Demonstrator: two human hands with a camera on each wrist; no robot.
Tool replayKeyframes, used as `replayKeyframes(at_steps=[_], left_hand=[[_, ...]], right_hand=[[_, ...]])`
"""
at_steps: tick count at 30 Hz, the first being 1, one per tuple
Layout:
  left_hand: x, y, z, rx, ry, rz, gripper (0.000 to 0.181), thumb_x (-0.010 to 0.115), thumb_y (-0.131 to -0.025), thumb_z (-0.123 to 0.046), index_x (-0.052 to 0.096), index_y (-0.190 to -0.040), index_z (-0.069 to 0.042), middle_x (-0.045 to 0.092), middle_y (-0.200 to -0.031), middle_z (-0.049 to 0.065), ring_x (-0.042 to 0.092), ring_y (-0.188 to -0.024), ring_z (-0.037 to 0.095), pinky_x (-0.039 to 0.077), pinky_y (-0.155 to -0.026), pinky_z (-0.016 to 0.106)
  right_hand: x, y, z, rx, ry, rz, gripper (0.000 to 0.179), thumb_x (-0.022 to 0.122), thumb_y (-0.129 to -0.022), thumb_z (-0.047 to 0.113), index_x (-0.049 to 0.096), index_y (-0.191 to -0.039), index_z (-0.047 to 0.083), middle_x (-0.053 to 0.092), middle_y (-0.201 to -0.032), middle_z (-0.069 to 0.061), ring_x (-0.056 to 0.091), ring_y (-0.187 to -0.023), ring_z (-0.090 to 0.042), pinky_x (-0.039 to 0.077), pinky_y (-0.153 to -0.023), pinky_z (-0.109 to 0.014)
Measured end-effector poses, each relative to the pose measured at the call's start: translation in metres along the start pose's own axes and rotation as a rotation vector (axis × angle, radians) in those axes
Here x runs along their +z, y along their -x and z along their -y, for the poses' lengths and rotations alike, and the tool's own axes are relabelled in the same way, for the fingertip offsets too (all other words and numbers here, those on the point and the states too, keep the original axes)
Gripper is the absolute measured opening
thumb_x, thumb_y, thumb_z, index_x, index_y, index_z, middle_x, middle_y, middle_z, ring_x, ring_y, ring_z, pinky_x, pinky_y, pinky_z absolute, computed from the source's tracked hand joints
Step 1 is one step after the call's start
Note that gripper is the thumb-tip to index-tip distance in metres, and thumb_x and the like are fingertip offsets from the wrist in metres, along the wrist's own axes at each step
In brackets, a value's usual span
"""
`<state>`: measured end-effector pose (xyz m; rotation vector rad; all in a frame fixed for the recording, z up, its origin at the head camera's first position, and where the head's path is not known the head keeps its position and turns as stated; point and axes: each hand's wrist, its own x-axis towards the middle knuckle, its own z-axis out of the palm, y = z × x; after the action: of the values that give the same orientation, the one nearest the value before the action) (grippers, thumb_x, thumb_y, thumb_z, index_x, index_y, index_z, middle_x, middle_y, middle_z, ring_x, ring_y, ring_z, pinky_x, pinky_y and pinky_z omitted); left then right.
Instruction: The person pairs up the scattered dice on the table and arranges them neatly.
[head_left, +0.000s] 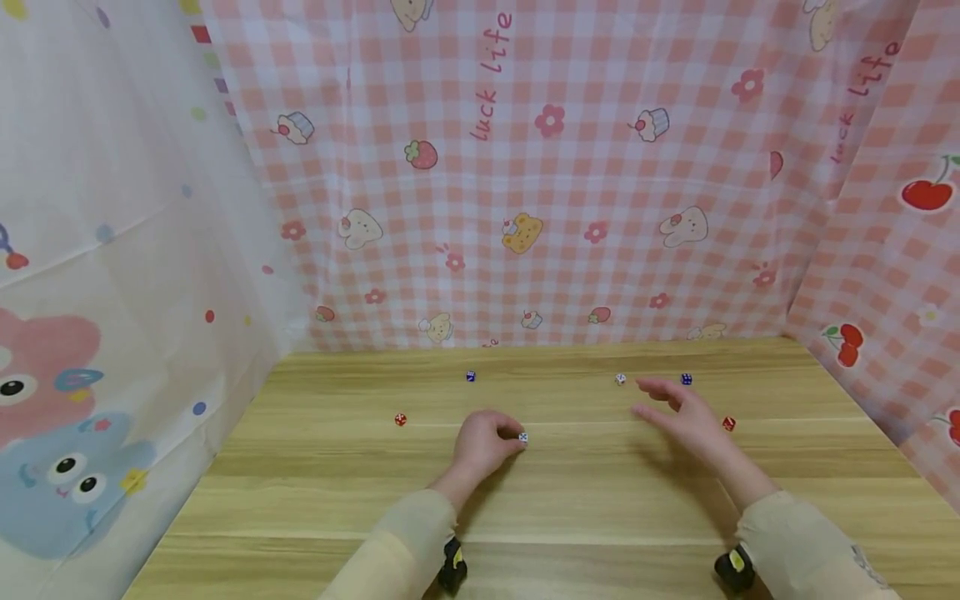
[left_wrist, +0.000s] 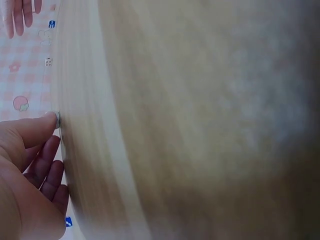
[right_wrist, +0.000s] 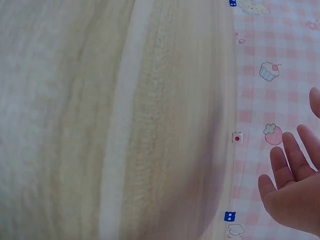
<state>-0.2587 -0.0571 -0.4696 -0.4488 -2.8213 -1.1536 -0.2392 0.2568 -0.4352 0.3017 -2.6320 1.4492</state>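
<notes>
Near the middle of the table, my left hand pinches a small white die between thumb and fingertips. The left wrist view shows that die at the thumb tip, mostly covered. My right hand is held above the table with its fingers spread and nothing between them. Beyond its fingertips lies a second white die. A blue die sits just behind the right hand, and a red die lies to its right. In the right wrist view the right hand's fingers are extended.
Left of my left hand lies another red die, with a second blue die farther back. The wooden table ends at a pink checked cloth behind. Cloths also hang at the left and right sides.
</notes>
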Motion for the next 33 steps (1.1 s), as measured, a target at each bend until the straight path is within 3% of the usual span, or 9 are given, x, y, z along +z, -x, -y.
replayKeyframes(at_steps=[18,33], left_hand=[[-0.005,0.011,-0.003,0.02,-0.018,0.104,0.008,0.085,-0.077,-0.016,0.078,-0.079,-0.016,0.066,-0.08,-0.01,0.06,-0.082,0.01,0.048,-0.082,0.033],[-0.007,0.03,-0.009,0.032,0.015,0.2,0.01,0.087,-0.075,-0.014,0.078,-0.076,-0.018,0.067,-0.077,-0.014,0.059,-0.077,0.004,0.048,-0.079,0.029]], right_hand=[[-0.003,-0.015,-0.007,0.121,-0.014,0.02,0.06,0.066,-0.096,0.03,0.046,-0.14,-0.007,0.044,-0.142,-0.029,0.039,-0.131,-0.045,0.026,-0.11,-0.059],[-0.001,-0.026,-0.014,0.142,-0.044,0.016,0.055,0.065,-0.097,0.02,0.045,-0.139,-0.01,0.045,-0.141,-0.03,0.04,-0.129,-0.045,0.032,-0.107,-0.056]])
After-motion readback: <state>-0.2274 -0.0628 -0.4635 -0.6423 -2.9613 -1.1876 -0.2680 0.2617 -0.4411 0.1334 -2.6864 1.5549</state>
